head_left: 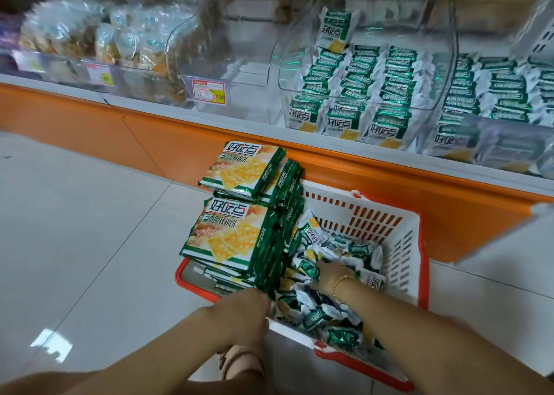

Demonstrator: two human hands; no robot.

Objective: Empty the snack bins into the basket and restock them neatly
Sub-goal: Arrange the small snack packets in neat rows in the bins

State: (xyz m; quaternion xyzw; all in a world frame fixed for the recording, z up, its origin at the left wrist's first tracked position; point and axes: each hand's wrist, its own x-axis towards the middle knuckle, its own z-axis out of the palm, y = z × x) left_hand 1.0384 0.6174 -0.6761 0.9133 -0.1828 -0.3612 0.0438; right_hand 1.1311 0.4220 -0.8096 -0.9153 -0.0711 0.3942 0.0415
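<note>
- While the white basket [401, 244] with its orange rim stands on the pale floor tiles [75, 214] just near of the orange shelf base [168, 136], both hands reach down into it.
- The right hand [328, 273], with a thin gold bracelet [340, 282] at the wrist, is pushed into the loose small packets [326, 319] that fill the right part of the basket. Its fingers are buried among the wrappers, so I cannot tell whether they are spread or pinching a packet.
- The left hand [251, 307] lies at the basket's near rim, touching the near end of the near stack of large green packets [227, 232]. Its fingertips dip out of sight, so its grip cannot be told either.
- A far stack of large green packets [239, 166] stands behind the near one, on the left side of the basket, rising above its rim.
- On the shelf beyond, a clear bin [284, 73] holds small green-and-white packets [395, 76] set in neat rows, with one packet upright at the back.
- To its right a second clear bin [509, 136] holds more rows of the same kind.
- To its left stands another clear bin [239, 64] with a red price tag [209, 92] on its front.
- Far left, blurred bags of other snacks [90, 34] are heaped up.
- A sandalled foot [239, 361] shows at the near edge.
</note>
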